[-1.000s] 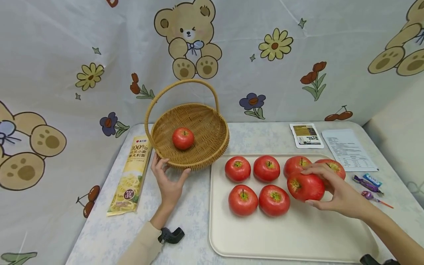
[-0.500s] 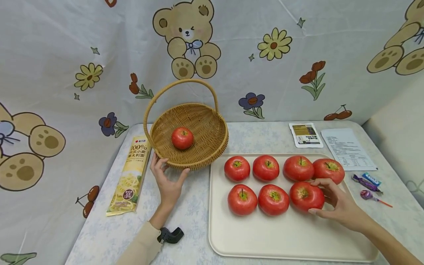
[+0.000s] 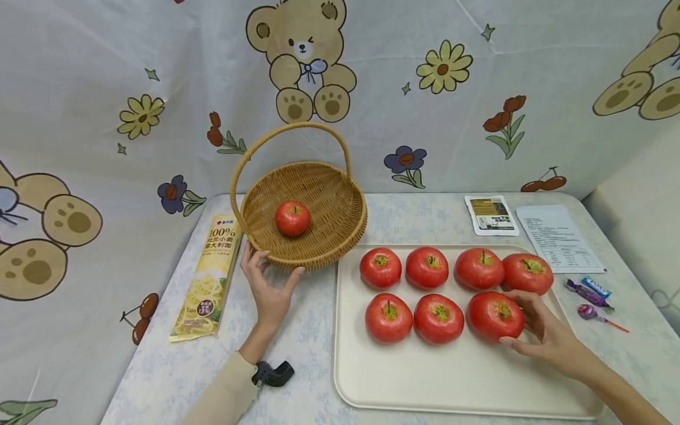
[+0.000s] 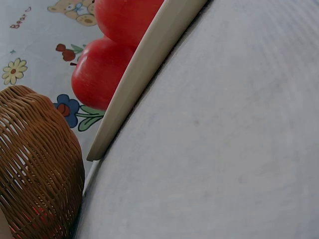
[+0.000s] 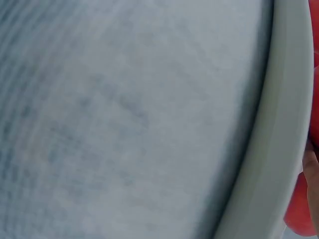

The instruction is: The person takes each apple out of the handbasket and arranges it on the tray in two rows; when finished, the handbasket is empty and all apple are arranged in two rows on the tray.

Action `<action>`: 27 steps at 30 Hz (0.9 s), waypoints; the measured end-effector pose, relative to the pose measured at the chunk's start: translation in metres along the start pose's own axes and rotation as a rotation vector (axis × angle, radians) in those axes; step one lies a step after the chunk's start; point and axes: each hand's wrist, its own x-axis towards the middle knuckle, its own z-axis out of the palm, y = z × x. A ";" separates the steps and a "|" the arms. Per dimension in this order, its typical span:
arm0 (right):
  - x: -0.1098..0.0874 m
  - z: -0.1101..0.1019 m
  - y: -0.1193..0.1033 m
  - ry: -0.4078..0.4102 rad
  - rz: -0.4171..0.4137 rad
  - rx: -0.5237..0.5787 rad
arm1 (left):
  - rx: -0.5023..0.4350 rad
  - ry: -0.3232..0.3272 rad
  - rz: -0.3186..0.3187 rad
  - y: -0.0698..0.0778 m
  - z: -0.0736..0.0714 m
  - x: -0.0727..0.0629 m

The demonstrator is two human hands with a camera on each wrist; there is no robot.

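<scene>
A wicker basket [image 3: 334, 203] with a tall handle stands at the back left, one red apple [image 3: 293, 218] inside. My left hand [image 3: 272, 298] holds the basket's near side, fingers curled at its edge and thumb against the lower front. On the cream tray [image 3: 451, 378] several red apples stand in two rows. Thumb and fingers of my right hand [image 3: 552, 339] grip the front-row apple [image 3: 495, 317] from its right side; it appears to rest on the tray. The left wrist view catches the basket's woven side [image 4: 42, 164], and only a finger [image 5: 311, 174] shows in the right.
A yellow pasta packet [image 3: 207, 280] lies left of the basket. Behind the tray are a small pouch [image 3: 491, 215] and a printed sheet [image 3: 560, 239]. Wrapped candies [image 3: 589, 292] and a lollipop [image 3: 588, 312] lie by the tray's right edge. A patterned cloth hangs behind the table.
My right hand has lowered its apple from above the tray into the front row, then turned it and shifted it slightly right. The left hand keeps its place at the basket.
</scene>
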 end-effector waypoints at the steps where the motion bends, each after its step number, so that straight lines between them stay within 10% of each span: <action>1: 0.001 0.000 -0.001 0.005 0.002 -0.013 | -0.003 0.000 -0.002 0.000 0.000 0.000; 13: 0.035 -0.024 -0.067 0.057 -0.250 -0.378 | -0.009 -0.012 -0.002 0.000 -0.001 0.001; 27: 0.205 0.039 -0.165 -0.280 -0.546 -0.307 | 0.001 -0.006 -0.021 0.000 -0.001 0.000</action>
